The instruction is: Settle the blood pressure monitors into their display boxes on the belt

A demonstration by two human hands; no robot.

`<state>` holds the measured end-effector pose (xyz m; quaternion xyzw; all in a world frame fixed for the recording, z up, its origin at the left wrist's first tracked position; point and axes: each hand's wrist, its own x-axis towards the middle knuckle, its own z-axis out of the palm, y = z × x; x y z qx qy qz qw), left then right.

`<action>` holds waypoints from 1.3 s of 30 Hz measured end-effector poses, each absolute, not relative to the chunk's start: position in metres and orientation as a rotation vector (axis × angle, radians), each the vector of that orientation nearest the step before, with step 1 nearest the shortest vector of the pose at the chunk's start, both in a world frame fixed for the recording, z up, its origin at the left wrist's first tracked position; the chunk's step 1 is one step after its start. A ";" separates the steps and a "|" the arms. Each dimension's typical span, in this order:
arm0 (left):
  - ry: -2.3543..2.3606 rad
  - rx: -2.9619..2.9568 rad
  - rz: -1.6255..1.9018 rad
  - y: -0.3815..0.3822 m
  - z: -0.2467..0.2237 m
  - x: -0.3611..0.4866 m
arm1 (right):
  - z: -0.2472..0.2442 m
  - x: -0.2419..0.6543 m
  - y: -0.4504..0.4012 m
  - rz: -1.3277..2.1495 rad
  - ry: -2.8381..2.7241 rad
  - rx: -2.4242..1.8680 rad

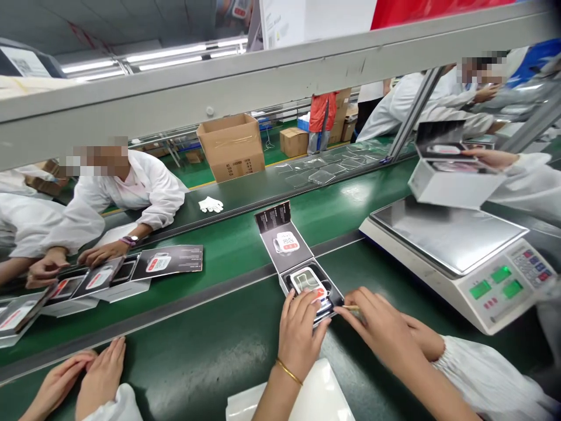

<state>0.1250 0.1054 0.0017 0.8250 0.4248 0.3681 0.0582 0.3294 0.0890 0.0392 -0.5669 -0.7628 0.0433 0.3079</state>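
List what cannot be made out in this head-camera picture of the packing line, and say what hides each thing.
All in the head view:
The blood pressure monitor in the open box: partly covered by the left hand.
The thin stick: one end hidden by the right hand.
The scale's green readouts: too small to read.
The white carton: cut off by the top edge, partly blocked by the crossbar.

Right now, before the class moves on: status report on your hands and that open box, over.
Left hand spread on white monitor in open box. Right hand at box edge, thin wooden stick under fingers. Digital scale to right, apart.
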 end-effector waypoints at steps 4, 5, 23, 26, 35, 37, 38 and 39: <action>1.272 2.495 1.124 0.102 0.001 0.120 | 0.037 0.323 0.074 0.128 -1.961 -1.375; 1.270 2.497 1.126 0.102 0.001 0.117 | 0.034 0.319 0.069 0.163 -2.008 -1.336; 1.798 2.868 0.852 0.037 0.002 -0.081 | 0.016 0.267 0.032 0.781 -2.112 -1.535; 1.823 2.874 0.778 0.009 0.002 -0.072 | 0.007 0.259 0.031 0.735 -2.207 -1.599; 1.470 2.937 0.389 -0.017 -0.037 -0.027 | -0.003 0.210 0.021 0.416 -2.611 -1.477; 1.484 2.891 0.450 -0.021 -0.044 -0.026 | 0.002 0.207 0.017 0.473 -2.624 -1.437; 1.493 2.867 0.475 -0.022 -0.047 -0.026 | 0.006 0.209 0.016 0.568 -2.595 -1.436; 1.503 2.841 0.498 -0.022 -0.048 -0.026 | 0.011 0.211 0.016 0.707 -2.543 -1.437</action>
